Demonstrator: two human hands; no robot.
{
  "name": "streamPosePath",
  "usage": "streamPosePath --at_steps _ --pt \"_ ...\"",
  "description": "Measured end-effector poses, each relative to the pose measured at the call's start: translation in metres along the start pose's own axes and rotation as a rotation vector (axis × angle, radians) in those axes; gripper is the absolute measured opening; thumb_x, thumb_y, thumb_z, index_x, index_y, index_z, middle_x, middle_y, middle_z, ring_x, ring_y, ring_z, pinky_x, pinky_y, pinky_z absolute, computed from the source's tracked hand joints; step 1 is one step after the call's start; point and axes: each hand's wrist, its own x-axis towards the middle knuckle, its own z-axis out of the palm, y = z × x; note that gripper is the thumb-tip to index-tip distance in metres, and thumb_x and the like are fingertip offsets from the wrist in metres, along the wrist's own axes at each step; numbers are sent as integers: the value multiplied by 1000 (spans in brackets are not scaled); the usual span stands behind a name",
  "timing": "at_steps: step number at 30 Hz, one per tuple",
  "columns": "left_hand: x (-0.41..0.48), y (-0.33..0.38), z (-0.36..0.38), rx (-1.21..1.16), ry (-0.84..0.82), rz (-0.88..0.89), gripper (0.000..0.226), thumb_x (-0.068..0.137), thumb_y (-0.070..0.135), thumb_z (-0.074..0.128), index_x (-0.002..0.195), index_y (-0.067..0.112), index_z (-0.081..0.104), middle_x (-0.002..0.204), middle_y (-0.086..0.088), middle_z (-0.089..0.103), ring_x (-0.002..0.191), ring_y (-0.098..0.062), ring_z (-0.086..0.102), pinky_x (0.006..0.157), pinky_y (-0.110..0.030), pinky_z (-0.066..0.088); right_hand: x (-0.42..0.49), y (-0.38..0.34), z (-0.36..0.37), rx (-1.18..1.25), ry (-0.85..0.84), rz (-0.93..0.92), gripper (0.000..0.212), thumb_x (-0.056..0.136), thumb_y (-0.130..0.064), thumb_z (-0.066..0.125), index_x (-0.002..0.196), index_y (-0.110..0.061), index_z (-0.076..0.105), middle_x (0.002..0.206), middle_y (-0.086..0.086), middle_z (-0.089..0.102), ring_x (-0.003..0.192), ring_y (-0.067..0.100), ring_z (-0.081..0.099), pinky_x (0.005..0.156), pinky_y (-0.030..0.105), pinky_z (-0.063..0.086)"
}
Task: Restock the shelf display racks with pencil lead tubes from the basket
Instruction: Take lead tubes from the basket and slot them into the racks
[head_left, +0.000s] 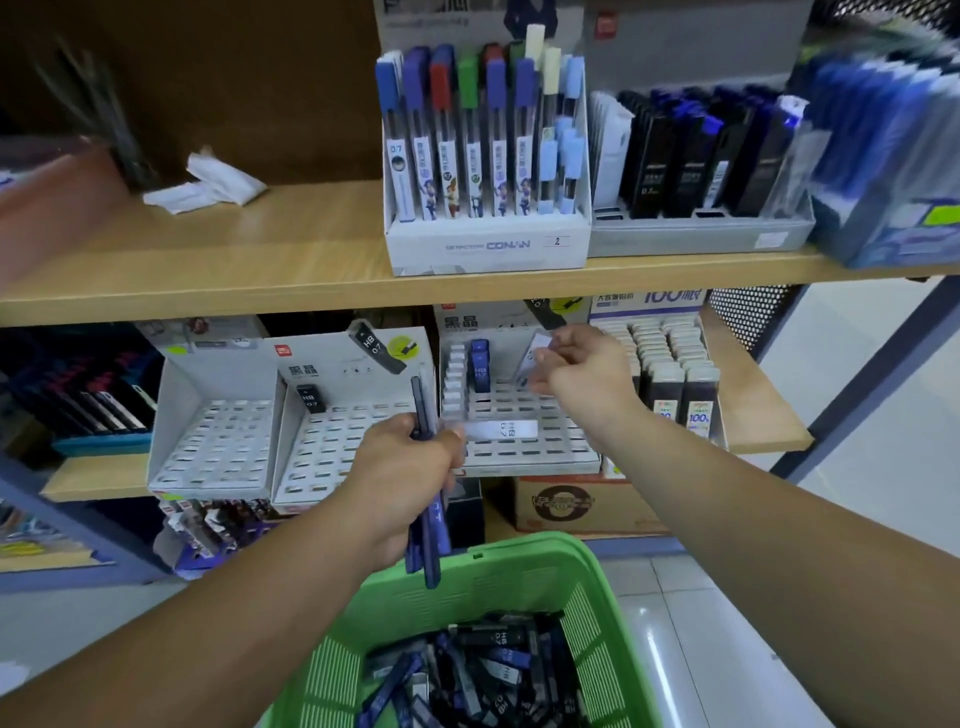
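— So, why is the basket (587, 582) sitting right below the left grip (405, 467)?

— It is holding the loose lead tubes (483, 670) within easy reach. The left grip is clamping a bundle of blue tubes (428, 540) upright, probably as a ready supply.

— And the right grip (582, 369)?

— It is pinching one pale tube (532, 358), tilted, just above the slotted rack (545, 453), likely aiming for a slot. A standing blue tube (479, 366) is waiting just left of that grip, and a flat tube (501, 430) is lying below it.
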Motion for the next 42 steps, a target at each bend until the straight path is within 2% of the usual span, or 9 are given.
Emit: streamPosePath --at_steps 8,13,16,20,24,29,33,38,42 --pt "18 -5 -7 -166 -72 -96 11 99 13 69 105 5 65 74 -8 65 60 -20 51 57 -34 43 50 34 17 -105 -26 -66 38 92 -5 71 75 -39 70 83 2 75 85 28 71 89 57 59" --pt "24 -10 -9 -200 -109 -106 17 99 14 69 112 5 65 75 -7 64 60 -19 51 58 -34 43 63 32 23 -231 -83 -133 24 93 -5 69 91 -28 71 91 -2 74 89 14 68 94 31 57" --pt "25 -12 -11 -196 -118 -108 14 99 15 69 109 7 65 76 -7 64 61 -19 51 59 -35 44 63 33 22 -332 -146 -192 14 94 4 65 100 -5 73 88 8 67 73 -8 60 76 4 45" --pt "24 -12 -14 -212 -116 -108 11 98 15 71 105 9 66 78 -8 64 61 -20 51 58 -34 44 67 36 22 -509 -144 -200 10 95 2 64 88 -2 71 76 -1 63 59 -23 54 61 -2 37" --pt "21 -8 -15 -225 -95 -94 10 98 15 70 104 9 67 77 -7 64 60 -19 52 56 -32 45 62 27 21 -573 -85 -152 19 91 -21 77 74 -14 73 78 0 72 77 10 68 76 21 51" --pt "21 1 -14 -293 -4 -73 7 98 13 69 103 9 68 70 -5 64 57 -17 52 53 -29 44 21 -17 3 -209 -341 187 51 90 -54 72 95 -4 72 74 13 74 56 22 61 45 26 44" --pt "20 7 -4 -297 15 -38 6 98 13 69 103 9 68 70 -4 63 56 -17 53 50 -30 46 6 -22 -9 19 -666 329 28 88 -20 77 110 -4 70 89 16 74 61 18 65 49 24 53" --pt "15 1 7 -187 -108 -98 10 99 13 68 108 11 72 75 -5 64 59 -18 53 57 -31 45 12 -15 -16 397 -437 258 27 91 -11 74 116 -1 67 99 17 73 73 20 69 63 30 61" --pt "9 -1 3 -150 -279 -173 18 97 13 70 115 10 72 79 -8 64 62 -19 54 56 -31 44 24 -10 -20 59 -122 68 16 90 -4 76 101 -6 66 92 20 76 76 36 73 74 46 64"
